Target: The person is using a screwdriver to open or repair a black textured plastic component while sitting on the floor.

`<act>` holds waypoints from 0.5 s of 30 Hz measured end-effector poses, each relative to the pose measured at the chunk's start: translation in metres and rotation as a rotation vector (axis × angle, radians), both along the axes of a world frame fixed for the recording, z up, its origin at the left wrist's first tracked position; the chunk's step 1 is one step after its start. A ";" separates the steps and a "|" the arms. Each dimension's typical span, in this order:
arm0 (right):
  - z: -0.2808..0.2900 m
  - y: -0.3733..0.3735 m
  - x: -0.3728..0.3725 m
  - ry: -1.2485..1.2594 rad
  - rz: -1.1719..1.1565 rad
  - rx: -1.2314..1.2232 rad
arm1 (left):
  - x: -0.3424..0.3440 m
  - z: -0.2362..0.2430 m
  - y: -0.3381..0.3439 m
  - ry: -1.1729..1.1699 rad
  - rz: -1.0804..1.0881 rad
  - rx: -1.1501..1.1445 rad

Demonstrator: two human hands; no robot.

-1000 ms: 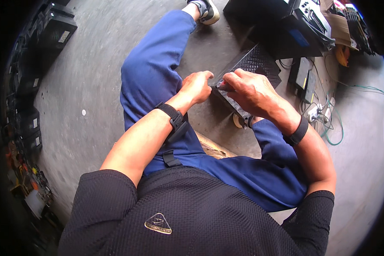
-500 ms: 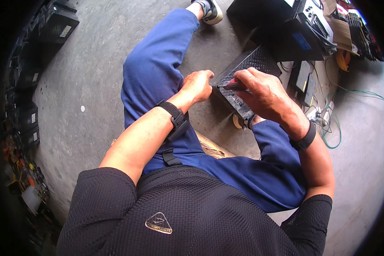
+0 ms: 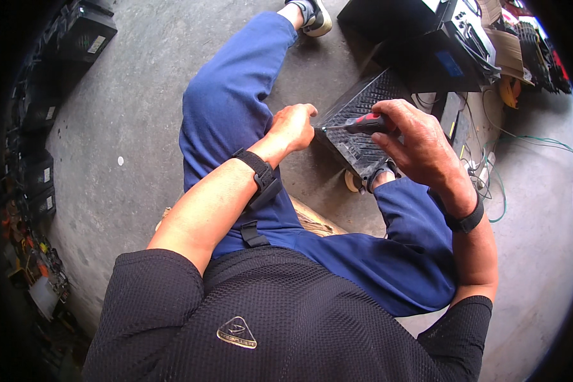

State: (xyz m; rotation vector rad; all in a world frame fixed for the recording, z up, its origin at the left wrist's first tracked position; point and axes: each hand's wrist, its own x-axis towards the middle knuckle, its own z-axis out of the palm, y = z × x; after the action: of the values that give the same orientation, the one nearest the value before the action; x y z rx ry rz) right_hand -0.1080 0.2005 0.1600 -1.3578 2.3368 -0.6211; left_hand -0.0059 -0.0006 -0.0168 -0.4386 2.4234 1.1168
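Observation:
My right hand (image 3: 410,134) is closed around the red and black handle of a screwdriver (image 3: 370,123). Its thin metal shaft points left, and the tip is by a small shiny spot at the left corner of a black ridged casing (image 3: 374,95). That casing lies tilted between my legs. Close against the same corner is my left hand (image 3: 294,127), fingers curled and the index finger bent forward. What the left fingers grip is hidden beneath them.
A large black box-shaped unit (image 3: 426,54) stands beyond the casing. Cables (image 3: 490,169) and a green wire (image 3: 541,141) lie at the right. Black boxes (image 3: 86,35) line the left side. A wooden seat (image 3: 315,219) shows beneath me; my feet flank the casing.
My right hand has shifted a little to the right with the screwdriver, and more of the shaft now shows. My left hand has stayed almost still.

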 end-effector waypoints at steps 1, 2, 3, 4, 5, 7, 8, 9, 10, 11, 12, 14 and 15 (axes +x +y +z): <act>0.001 0.000 0.000 0.000 0.000 0.001 | 0.000 0.000 0.000 0.000 0.000 0.001; 0.001 0.000 0.000 -0.006 -0.010 0.006 | 0.000 0.000 0.000 0.003 -0.002 0.003; 0.002 0.001 -0.001 -0.011 -0.021 0.009 | 0.000 0.001 0.000 0.006 -0.005 0.004; 0.003 0.003 -0.001 -0.011 -0.023 0.010 | -0.001 0.001 0.001 0.006 -0.007 0.005; 0.004 0.004 -0.001 -0.021 -0.030 0.006 | -0.001 0.002 0.001 -0.001 -0.006 0.011; 0.006 0.004 -0.001 -0.031 -0.035 0.001 | 0.000 0.001 0.001 -0.007 -0.004 0.017; 0.008 0.004 -0.001 -0.040 -0.047 0.001 | 0.001 0.001 0.001 -0.013 0.005 0.029; 0.010 0.004 -0.001 -0.048 -0.061 0.000 | 0.000 0.002 0.002 -0.017 0.010 0.040; 0.013 0.006 -0.002 -0.045 -0.065 -0.001 | 0.000 0.003 0.002 -0.015 0.007 0.040; 0.016 0.007 -0.002 -0.043 -0.073 0.004 | 0.001 0.003 0.003 0.009 0.012 0.079; 0.019 0.008 -0.003 -0.039 -0.082 0.007 | 0.000 0.004 0.003 0.035 0.017 0.117; 0.022 0.011 -0.005 -0.034 -0.106 -0.006 | -0.002 0.001 0.004 0.072 0.013 0.184; 0.022 0.012 -0.006 -0.036 -0.124 -0.019 | -0.002 -0.001 0.004 0.102 0.015 0.250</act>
State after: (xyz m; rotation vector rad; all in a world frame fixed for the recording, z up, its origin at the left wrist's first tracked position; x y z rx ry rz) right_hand -0.1138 0.2122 0.1824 -1.2060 2.4054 -0.7001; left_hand -0.0078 0.0035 -0.0177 -0.3260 2.3260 1.4582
